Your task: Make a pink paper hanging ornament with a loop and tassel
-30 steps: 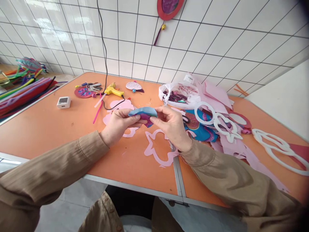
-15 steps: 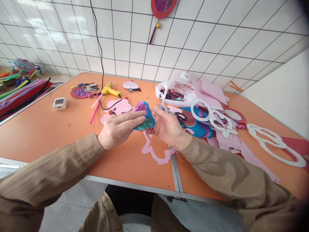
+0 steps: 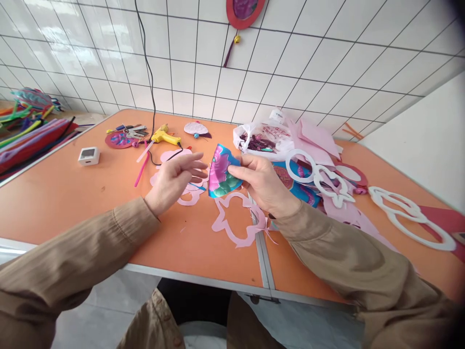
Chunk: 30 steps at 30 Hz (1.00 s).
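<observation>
A blue cut-out piece [image 3: 221, 172] with a pink and green flower print, fabric or paper, is pinched between the thumb and fingers of my right hand [image 3: 263, 184], raised over the table. Just left of it, my left hand [image 3: 178, 179] has its fingers stretched out and holds nothing; its fingertips are close to the piece's left edge. Pink cut-out shapes [image 3: 189, 198] lie beneath and behind my left hand. A pink fish-like outline scrap [image 3: 238, 240] rests on the table below my right hand.
A yellow glue gun [image 3: 165, 135] with a black cord lies at the back. Keys [image 3: 136, 131] and a small white device [image 3: 89, 155] are to the left. On the right are a plastic bag [image 3: 269, 138], white ring-shaped frames [image 3: 300, 166] and pink scraps [image 3: 341, 206].
My left hand has let go of the flower-print piece and moved left, fingers spread. The piece now stays in my right hand, showing more of its printed face.
</observation>
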Each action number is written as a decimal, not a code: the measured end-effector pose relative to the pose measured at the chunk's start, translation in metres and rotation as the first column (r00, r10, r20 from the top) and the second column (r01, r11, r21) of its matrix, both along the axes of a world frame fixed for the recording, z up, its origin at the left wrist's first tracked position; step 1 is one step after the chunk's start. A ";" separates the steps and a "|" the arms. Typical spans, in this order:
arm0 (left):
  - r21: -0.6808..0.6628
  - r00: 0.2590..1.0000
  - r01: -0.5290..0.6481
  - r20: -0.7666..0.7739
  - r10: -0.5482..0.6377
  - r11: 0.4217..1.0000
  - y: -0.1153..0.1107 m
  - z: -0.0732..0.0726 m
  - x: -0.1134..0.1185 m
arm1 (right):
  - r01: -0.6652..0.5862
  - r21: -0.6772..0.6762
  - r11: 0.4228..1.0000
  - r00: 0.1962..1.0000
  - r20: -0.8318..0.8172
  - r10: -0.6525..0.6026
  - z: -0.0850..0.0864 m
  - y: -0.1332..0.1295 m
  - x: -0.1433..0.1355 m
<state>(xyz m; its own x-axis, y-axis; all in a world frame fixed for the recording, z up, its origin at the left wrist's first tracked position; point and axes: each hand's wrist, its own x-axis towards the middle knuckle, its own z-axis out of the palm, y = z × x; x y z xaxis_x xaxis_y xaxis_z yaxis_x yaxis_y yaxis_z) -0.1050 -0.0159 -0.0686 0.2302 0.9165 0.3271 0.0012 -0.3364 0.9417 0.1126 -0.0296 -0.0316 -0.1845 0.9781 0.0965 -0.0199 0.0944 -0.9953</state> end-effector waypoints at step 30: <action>-0.384 0.959 0.216 0.255 -0.121 0.898 -0.011 0.005 0.014 | -0.136 0.038 0.990 0.949 0.291 0.120 -0.013 -0.004 -0.006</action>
